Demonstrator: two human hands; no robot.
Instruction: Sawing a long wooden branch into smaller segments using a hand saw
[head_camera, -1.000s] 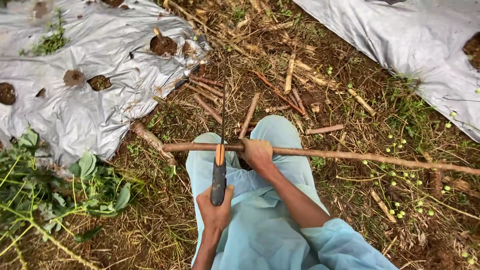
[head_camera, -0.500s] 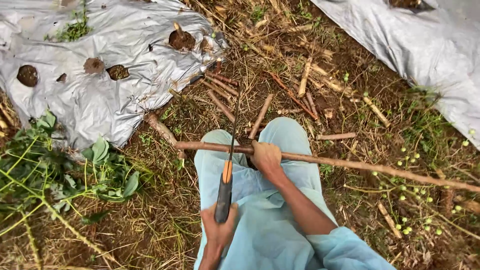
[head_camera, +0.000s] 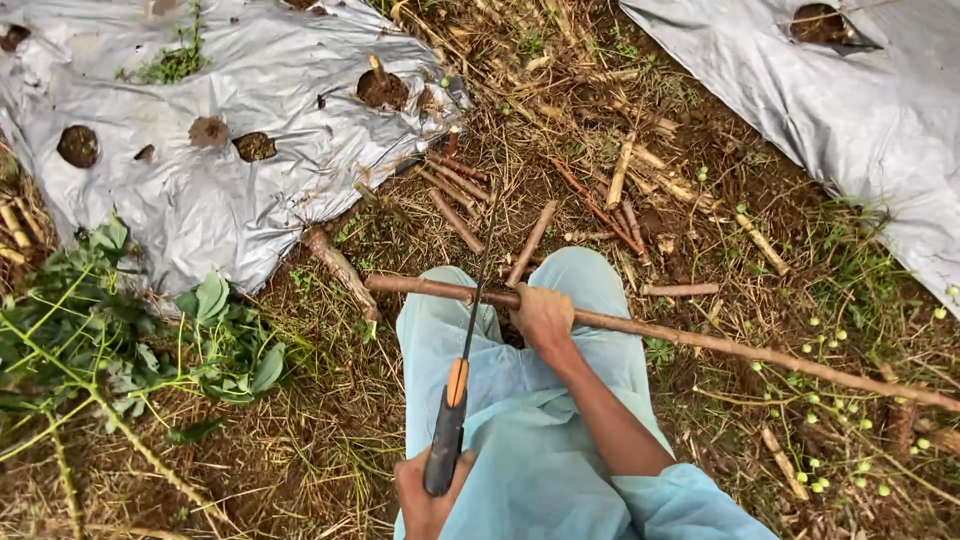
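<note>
A long brown stick (head_camera: 700, 340) lies across my knees, which are covered in light blue cloth. My right hand (head_camera: 543, 318) grips the stick near its middle. My left hand (head_camera: 425, 500) holds the black and orange handle of a knife (head_camera: 447, 430). Its thin dark blade (head_camera: 478, 290) points away from me and crosses the stick just left of my right hand. The stick's left end reaches past my left knee, and its right end runs off to the far right.
Silver plastic sheeting with round holes (head_camera: 250, 150) covers the ground at upper left, with another sheet (head_camera: 850, 120) at upper right. Several short cut stem pieces (head_camera: 455, 200) lie on the straw between them. Green leafy stalks (head_camera: 200, 340) lie at left, small green fruits (head_camera: 830, 400) at right.
My left hand has drawn the knife back toward my body, so the blade has slid along across the stick. My right hand keeps its grip on the stick.
</note>
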